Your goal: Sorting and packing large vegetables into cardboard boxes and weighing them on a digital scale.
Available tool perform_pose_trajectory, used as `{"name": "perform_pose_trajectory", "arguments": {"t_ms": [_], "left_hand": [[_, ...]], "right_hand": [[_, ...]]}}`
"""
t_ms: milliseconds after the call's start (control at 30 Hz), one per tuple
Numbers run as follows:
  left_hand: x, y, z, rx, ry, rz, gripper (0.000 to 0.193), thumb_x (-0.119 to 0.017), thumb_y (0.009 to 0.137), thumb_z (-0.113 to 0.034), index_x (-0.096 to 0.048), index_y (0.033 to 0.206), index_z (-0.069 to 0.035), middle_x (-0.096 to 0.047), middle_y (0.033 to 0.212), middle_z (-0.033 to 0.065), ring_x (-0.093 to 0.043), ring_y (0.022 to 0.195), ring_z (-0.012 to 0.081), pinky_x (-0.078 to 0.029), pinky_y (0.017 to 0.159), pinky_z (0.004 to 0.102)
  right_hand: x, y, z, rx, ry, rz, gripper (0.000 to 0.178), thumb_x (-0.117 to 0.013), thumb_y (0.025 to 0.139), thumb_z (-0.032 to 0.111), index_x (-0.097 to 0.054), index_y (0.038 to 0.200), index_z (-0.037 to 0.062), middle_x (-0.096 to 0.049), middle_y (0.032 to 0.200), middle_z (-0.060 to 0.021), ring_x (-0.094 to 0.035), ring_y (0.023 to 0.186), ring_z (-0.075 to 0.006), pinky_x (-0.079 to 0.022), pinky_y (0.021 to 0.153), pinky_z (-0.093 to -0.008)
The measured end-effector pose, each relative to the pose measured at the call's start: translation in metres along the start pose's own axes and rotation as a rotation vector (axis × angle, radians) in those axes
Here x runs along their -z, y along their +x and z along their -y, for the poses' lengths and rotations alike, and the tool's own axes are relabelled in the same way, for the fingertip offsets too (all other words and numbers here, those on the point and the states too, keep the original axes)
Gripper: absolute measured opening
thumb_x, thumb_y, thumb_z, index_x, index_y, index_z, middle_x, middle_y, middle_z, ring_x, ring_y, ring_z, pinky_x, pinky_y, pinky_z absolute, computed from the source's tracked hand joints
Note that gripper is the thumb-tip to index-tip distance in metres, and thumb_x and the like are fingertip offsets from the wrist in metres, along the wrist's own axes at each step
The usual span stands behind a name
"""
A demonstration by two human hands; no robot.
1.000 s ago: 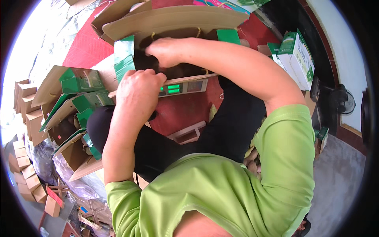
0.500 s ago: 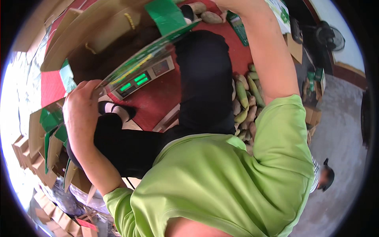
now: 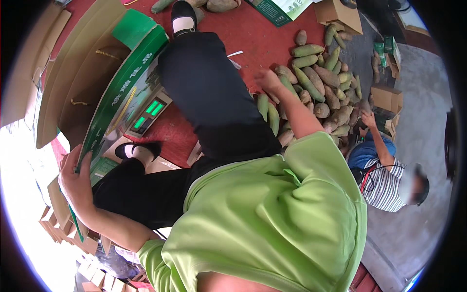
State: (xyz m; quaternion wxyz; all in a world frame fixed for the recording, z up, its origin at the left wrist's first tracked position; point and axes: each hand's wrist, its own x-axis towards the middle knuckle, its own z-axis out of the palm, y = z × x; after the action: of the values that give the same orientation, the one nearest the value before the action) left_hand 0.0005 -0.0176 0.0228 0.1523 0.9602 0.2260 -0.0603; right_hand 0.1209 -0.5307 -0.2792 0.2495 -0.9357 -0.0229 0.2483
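My left hand point(image 3: 78, 182) grips the near end of a green printed wall of a large open cardboard box point(image 3: 114, 90), with the thumb against the wall. The box stands tilted to my left, its brown inside and rope handles showing. My right hand point(image 3: 268, 82) is over the red floor at the left edge of a heap of long green vegetables point(image 3: 307, 83) and brown tubers point(image 3: 322, 110). Its fingers look loosely spread, and nothing shows in them. Part of a scale point(image 3: 149, 114) with lit green digits shows beside the box wall.
My bent leg in black trousers point(image 3: 209, 82) lies between box and heap. Across the heap, a person in a striped shirt point(image 3: 384, 190) reaches toward it with one hand point(image 3: 368, 119). Small cartons point(image 3: 338, 14) stand at the far right, and folded cardboard point(image 3: 58, 224) lies at the left.
My right hand has come back from the far side to the heap's edge. My left hand, still on the box, has shifted slightly left and nearer. More of the heap and the other person now shows.
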Motion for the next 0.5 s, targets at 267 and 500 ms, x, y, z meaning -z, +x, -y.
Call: {"name": "perform_pose_trajectory", "arguments": {"t_ms": [267,500], "left_hand": [[-0.008,0.01,0.009,-0.022,0.067,0.004,0.028,-0.067,0.08,-0.014,-0.068,0.106,-0.004,-0.065,0.096,0.0106,-0.062,0.092,0.0238,-0.045,0.084,0.0339],[-0.007,0.014,0.009,-0.071,0.032,-0.011,0.027,-0.069,0.076,-0.01,-0.068,0.101,-0.002,-0.066,0.09,0.0104,-0.062,0.085,0.0248,-0.046,0.08,0.0348]], "right_hand": [[-0.087,-0.065,-0.102,-0.461,-0.118,0.135,0.027,-0.068,0.071,0.015,-0.064,0.093,-0.0005,-0.066,0.094,-0.02,-0.065,0.096,-0.0288,-0.051,0.082,-0.0394],[-0.097,-0.065,-0.114,-0.746,0.1,-0.005,0.088,-0.079,0.06,0.026,-0.039,0.134,0.0029,-0.052,0.13,-0.0204,-0.05,0.122,-0.0315,-0.042,0.1,-0.0372]]}}
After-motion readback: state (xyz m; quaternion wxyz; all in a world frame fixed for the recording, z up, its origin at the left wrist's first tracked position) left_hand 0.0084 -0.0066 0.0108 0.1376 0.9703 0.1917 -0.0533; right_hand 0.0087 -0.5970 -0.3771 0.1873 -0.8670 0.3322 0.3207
